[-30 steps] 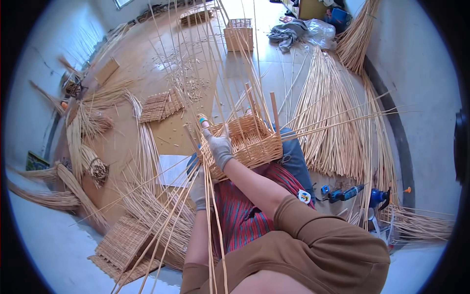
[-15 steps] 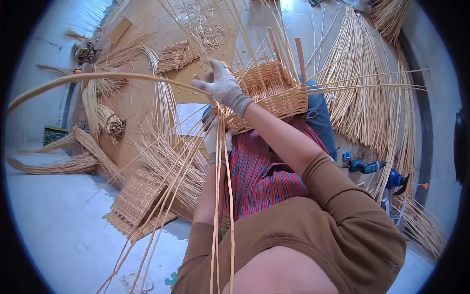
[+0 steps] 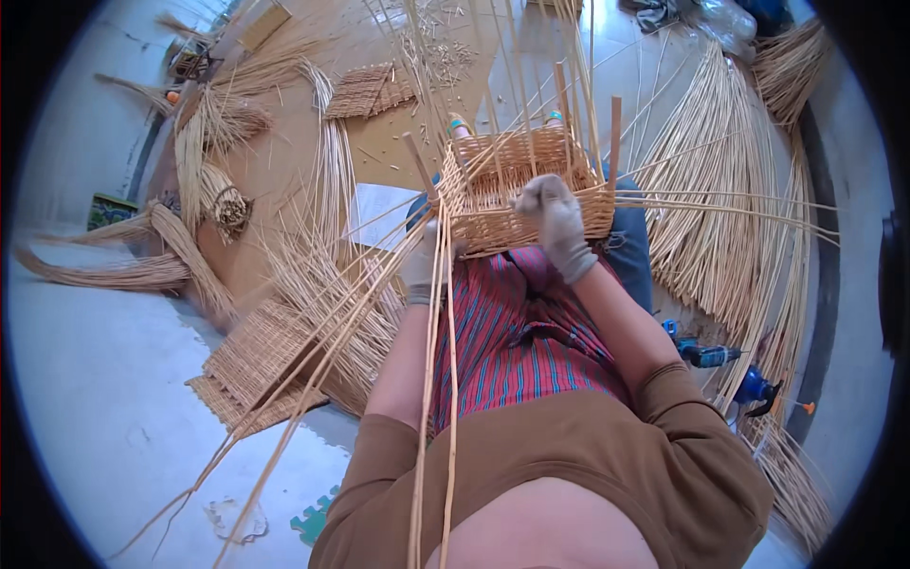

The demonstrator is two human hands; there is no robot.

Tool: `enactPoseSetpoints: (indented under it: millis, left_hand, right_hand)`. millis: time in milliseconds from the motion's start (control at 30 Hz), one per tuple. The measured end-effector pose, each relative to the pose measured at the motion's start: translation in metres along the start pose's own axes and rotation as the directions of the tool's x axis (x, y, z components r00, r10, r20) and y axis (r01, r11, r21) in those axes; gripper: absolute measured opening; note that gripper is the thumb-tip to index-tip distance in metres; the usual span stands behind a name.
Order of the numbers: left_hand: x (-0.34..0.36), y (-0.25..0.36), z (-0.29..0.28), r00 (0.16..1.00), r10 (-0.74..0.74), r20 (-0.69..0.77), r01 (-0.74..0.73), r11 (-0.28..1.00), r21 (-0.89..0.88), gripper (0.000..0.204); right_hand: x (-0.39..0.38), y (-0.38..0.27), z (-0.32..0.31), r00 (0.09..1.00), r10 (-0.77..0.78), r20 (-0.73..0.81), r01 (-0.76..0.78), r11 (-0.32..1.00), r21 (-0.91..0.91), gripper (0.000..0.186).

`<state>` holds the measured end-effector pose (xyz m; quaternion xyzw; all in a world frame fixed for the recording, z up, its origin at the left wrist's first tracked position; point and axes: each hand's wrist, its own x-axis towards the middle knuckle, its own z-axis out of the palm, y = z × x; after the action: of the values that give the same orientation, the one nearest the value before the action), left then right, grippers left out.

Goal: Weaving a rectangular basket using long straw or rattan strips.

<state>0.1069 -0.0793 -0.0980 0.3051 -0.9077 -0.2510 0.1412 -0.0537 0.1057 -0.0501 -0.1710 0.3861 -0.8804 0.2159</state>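
Observation:
A half-woven wicker basket [image 3: 493, 230] sits across my lap, its long pale rods standing up and fanning out at both ends. Flat wooden stakes [image 3: 615, 142] rise from its corners. My left hand [image 3: 420, 264], in a pale work glove, is closed on the basket's near left corner, its fingers partly hidden by the rods [image 3: 435, 322] that run down toward me. My right hand [image 3: 559, 223], gloved too, is curled closed over the near wall. Whatever lies in its fingers is hidden.
Bundles of willow rods [image 3: 706, 190] cover the floor at right, with more loose rods [image 3: 322, 313] at left. Woven panels [image 3: 261, 356] lie near left, another panel [image 3: 370, 90] farther off. A cordless drill [image 3: 711, 356] and a blue bottle [image 3: 755, 387] stand at right.
My right hand has moved from the left end of the basket rightward to the near wall. The thick curved rod that stretched out to the left there no longer shows. My left hand has stayed.

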Motion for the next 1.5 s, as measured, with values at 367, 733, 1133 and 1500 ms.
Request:
enactPoseSetpoints:
  millis: [367,733,1133,1500]
  left_hand:
    - [0.04,0.07,0.016,0.971,-0.026,0.238,0.182,0.722,-0.667,0.015]
    - [0.044,0.081,0.033,0.971,-0.13,0.199,0.222,0.794,-0.566,0.005]
    - [0.026,0.11,0.025,0.963,-0.25,-0.102,0.132,0.767,-0.628,0.033]
    - [0.047,0.161,0.037,0.872,-0.063,0.486,0.268,0.891,-0.366,0.044]
  right_hand:
    - [-0.015,-0.013,-0.034,0.952,0.01,-0.305,-0.138,0.905,-0.403,0.01]
    - [0.03,-0.026,-0.034,0.958,-0.281,0.055,0.274,0.843,-0.462,0.039]
    - [0.007,-0.059,-0.042,0.966,0.018,-0.257,-0.151,0.847,-0.509,0.01]
    - [0.064,-0.105,0.005,0.964,-0.212,0.163,0.238,0.404,-0.883,0.058]
